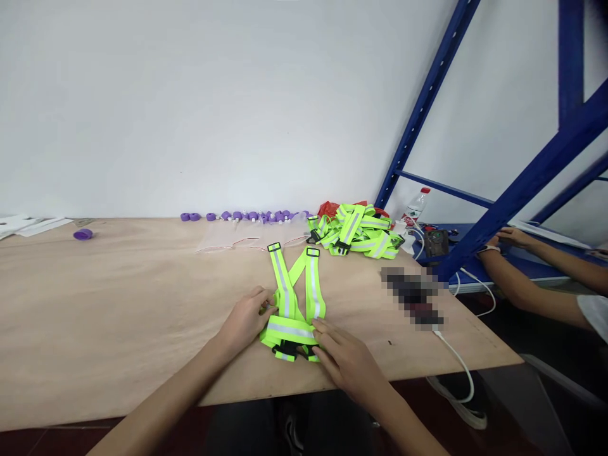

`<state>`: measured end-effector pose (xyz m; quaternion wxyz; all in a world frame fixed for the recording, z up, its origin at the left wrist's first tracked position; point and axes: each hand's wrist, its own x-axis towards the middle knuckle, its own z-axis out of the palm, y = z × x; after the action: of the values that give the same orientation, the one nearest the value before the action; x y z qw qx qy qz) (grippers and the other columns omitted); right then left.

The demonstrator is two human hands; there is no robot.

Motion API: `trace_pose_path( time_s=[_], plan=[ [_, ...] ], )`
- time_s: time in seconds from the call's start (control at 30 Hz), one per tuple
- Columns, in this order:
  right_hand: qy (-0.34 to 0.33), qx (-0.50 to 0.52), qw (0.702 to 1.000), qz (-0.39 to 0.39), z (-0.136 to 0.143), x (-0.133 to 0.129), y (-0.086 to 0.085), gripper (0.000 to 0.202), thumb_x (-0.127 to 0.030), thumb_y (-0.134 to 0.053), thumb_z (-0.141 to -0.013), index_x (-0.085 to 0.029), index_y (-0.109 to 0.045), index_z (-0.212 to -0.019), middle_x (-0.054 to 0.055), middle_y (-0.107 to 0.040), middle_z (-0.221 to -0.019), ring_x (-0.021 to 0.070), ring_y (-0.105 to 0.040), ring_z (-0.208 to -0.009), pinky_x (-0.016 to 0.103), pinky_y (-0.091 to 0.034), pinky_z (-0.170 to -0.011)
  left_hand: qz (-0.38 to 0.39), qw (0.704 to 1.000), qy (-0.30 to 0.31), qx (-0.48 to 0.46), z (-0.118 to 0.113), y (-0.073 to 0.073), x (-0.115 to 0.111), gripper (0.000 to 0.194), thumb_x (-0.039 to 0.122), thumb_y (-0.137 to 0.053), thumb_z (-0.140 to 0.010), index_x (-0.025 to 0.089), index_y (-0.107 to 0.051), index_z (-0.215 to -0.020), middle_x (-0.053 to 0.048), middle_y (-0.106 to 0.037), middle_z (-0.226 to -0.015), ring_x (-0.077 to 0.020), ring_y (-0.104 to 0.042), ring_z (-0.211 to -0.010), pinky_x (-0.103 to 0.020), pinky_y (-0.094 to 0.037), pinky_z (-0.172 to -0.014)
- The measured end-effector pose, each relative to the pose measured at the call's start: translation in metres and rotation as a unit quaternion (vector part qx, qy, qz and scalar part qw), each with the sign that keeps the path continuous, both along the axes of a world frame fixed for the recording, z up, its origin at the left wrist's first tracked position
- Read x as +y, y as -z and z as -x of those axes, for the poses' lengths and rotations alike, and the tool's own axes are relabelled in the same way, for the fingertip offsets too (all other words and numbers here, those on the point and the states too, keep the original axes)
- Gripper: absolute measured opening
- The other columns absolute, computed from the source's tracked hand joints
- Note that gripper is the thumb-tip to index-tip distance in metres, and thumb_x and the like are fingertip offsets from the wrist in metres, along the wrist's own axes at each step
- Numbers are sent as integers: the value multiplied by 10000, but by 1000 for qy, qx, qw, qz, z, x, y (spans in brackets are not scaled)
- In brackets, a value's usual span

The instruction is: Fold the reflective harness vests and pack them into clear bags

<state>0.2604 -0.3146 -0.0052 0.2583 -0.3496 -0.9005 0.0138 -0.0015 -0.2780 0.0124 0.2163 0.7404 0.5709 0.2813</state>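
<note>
A neon-yellow reflective strap harness point(291, 329) with grey stripes and black buckles lies on the wooden table near its front edge. Two of its straps reach away toward the wall, each ending in a black slider. My left hand point(246, 318) pinches the harness at its left side, thumb and fingers together. On the right side, my right hand point(344, 358) rests with its fingers stretched out, fingertips on the harness edge. Behind it, clear plastic bags point(251, 235) lie flat. A pile of similar reflective straps point(358, 231) sits at the back right.
Purple items point(261, 216) line the wall; another purple piece point(83, 234) lies far left, near white sheets point(33, 226). At right are a blurred object with a white cable point(458, 358), a bottle point(417, 206), a blue metal frame point(422, 114) and another person's arms point(527, 285).
</note>
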Motion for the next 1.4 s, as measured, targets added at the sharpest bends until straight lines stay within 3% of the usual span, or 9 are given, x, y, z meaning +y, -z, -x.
trace_pose_path(
  time_s=[0.13,0.33,0.47,0.57,0.77,0.87,1.03,1.2,1.4],
  plan=[
    [-6,1,1000,-2,1,0,0,216,-181,-490,-979,-177,-668,-1101,130,-705,-1257,261,-658,-1202,401,-583,-977,-52,997,60,10,11,5,-19,296,230,-453,-948,202,-682,-1133,-99,-642,-1336,-256,-618,-1203,-399,-494,-1021],
    [-6,1,999,38,-2,-7,-1,228,-214,-557,-959,-148,-663,-1150,159,-673,-1309,286,-628,-1243,425,-575,-988,25,995,98,23,18,-13,-48,457,383,-299,-1060,254,-457,-1469,-65,-573,-1452,-226,-563,-1310,-405,-464,-1104],
    [-23,-3,998,61,-7,-15,-1,422,-371,-686,-897,-122,-636,-1234,199,-624,-1368,320,-582,-1295,450,-546,-1029,-44,982,150,109,16,-5,-60,592,500,-498,-987,278,-392,-1525,-91,-327,-1619,-317,-378,-1453,-494,-396,-1152],
    [-28,-11,997,75,-9,-22,1,540,-413,-733,-855,-126,-603,-1294,205,-602,-1392,320,-562,-1315,449,-527,-1052,-83,973,161,145,13,9,-67,685,507,-619,-921,285,-390,-1528,-108,-272,-1638,-354,-310,-1480,-525,-407,-1137],
    [-30,-13,999,26,-12,-38,13,438,-201,-661,-876,-110,-572,-1294,200,-598,-1399,303,-555,-1323,422,-543,-1038,-100,970,141,173,1,16,-90,683,385,-624,-936,291,-336,-1549,-103,-223,-1656,-368,-243,-1503,-543,-438,-1112],
    [-48,10,999,-10,-15,-44,15,444,-90,-550,-855,-126,-567,-1296,170,-629,-1369,273,-578,-1300,389,-544,-1033,-114,968,141,173,-4,13,-102,640,368,-604,-950,279,-347,-1530,-111,-247,-1648,-365,-283,-1490,-558,-446,-1103],
    [-62,72,995,-22,-16,-43,5,475,-58,-496,-804,-156,-577,-1261,138,-695,-1262,246,-641,-1201,375,-551,-993,-122,972,141,143,-4,12,-106,487,352,-551,-983,231,-413,-1435,-111,-470,-1533,-305,-400,-1442,-520,-445,-1125],
    [-51,140,986,76,-6,-31,-12,225,-160,-543,-909,-217,-619,-1113,73,-743,-988,221,-687,-902,362,-564,-837,-48,986,115,109,-7,-1,-91,228,376,-449,-1022,232,-575,-1145,-86,-611,-1365,-271,-623,-1209,-394,-559,-971],
    [4,157,973,168,-1,-8,-25,142,-256,-517,-960,-218,-641,-902,75,-665,-984,217,-631,-920,339,-540,-807,-7,989,79,121,-17,-21,-63,334,409,-360,-1036,215,-630,-1014,-77,-679,-1032,-237,-697,-833,-321,-534,-712]
  ],
)
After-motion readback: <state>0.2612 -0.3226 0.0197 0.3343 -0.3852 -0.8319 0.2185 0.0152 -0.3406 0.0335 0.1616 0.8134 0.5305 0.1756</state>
